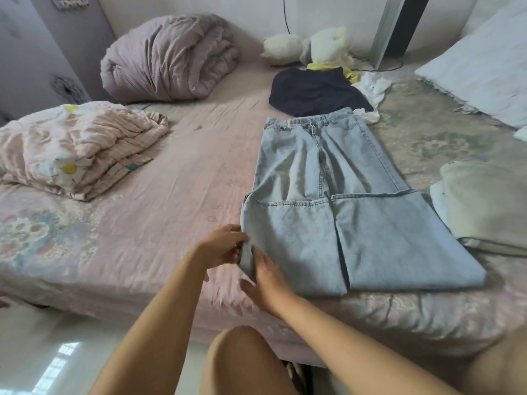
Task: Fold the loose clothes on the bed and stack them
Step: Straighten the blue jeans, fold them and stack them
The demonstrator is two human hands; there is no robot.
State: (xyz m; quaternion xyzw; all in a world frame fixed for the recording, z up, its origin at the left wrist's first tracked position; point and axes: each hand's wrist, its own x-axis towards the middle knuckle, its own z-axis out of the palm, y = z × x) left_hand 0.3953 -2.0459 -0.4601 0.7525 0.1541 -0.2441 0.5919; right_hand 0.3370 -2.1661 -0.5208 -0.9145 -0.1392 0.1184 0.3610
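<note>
Jeans (336, 195) lie flat on my bed (171, 172), legs folded up toward the waist. My left hand (221, 246) pinches their near-left edge; my right hand (268, 276) presses there, fingers straight.

Your right hand (266, 273) covers the jeans' (328, 195) near-left corner. The pillow (484, 67) and folded cream cloth (490, 206) run off the right edge; your fingertips blur.
</note>
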